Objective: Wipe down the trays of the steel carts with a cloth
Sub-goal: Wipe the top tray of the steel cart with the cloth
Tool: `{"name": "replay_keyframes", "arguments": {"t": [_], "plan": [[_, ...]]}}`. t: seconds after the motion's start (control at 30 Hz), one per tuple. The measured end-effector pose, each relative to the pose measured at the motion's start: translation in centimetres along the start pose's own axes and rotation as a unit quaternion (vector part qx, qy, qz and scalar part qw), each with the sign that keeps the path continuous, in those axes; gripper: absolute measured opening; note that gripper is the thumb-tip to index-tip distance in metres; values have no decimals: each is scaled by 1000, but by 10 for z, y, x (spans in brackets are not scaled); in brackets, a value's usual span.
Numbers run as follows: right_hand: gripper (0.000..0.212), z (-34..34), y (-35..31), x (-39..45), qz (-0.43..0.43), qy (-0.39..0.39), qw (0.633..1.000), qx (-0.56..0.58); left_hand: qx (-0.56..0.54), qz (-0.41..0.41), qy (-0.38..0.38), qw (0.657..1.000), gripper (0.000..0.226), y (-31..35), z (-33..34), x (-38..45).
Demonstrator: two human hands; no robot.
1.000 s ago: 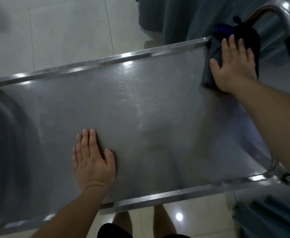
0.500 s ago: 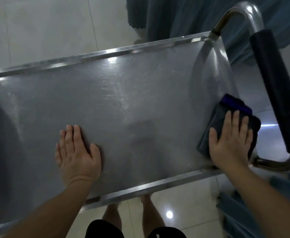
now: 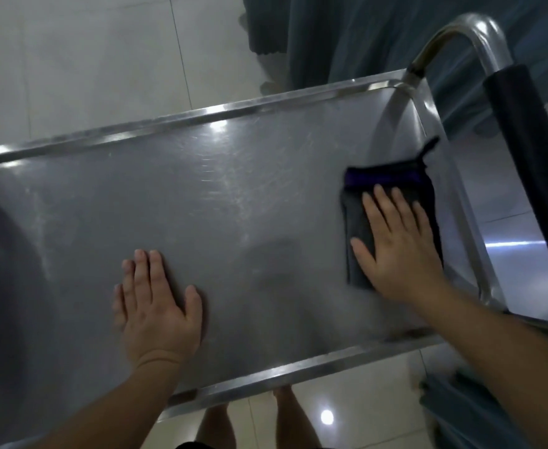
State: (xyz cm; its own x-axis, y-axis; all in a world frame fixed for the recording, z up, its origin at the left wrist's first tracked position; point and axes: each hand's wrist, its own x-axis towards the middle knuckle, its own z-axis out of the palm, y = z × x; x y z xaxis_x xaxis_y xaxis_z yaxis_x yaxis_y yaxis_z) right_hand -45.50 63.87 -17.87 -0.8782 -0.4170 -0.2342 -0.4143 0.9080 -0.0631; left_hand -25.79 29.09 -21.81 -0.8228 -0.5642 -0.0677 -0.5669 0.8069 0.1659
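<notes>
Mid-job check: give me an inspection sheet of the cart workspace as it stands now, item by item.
Surface: steel tray, raised rim all round, scuffed with light glare; a hazy patch shows near the front edge.
Job's things: dark cloth with a purple band, lying flat at the tray's right end.
Clutter: nothing seen on the tray.
Grippers: right hand flat on the cloth, fingers straight; left hand flat on bare steel, front left of centre.
Cables: nothing seen.
Surroundings: cart handle with a dark grip beyond the right end; pale tiled floor; blue-grey curtain behind; the person's legs below the front rim.
</notes>
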Motion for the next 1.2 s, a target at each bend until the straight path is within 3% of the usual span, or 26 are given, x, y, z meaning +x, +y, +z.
{"name": "replay_keyframes", "arguments": {"t": [0.2,0.37,0.5,0.73,0.83,1.0,1.2], "plan": [[79,-34,-15,170,20,10,1000,8,-6,-4,-6,1000,82,5,-7,0],[81,-44,-25,202,42,17,999,31,-9,-19,5,1000,80,8,-9,1],[77,-37,-18,139,-30,-7,999,26,-12,-17,6,1000,79,8,-7,-1],[68,21,-23,-80,-119,-18,992,-24,-18,-22,4,1000,79,8,-7,0],[69,29,-21,-105,-149,-47,987,-45,-10,-19,-3,1000,80,6,-5,-1],[72,11,-45,-22,-170,-21,984,-49,-3,-10,-14,1000,83,5,-5,-1],[73,-30,-86,145,-64,11,998,3,-7,-11,-14,1000,82,7,-8,-1]]}}
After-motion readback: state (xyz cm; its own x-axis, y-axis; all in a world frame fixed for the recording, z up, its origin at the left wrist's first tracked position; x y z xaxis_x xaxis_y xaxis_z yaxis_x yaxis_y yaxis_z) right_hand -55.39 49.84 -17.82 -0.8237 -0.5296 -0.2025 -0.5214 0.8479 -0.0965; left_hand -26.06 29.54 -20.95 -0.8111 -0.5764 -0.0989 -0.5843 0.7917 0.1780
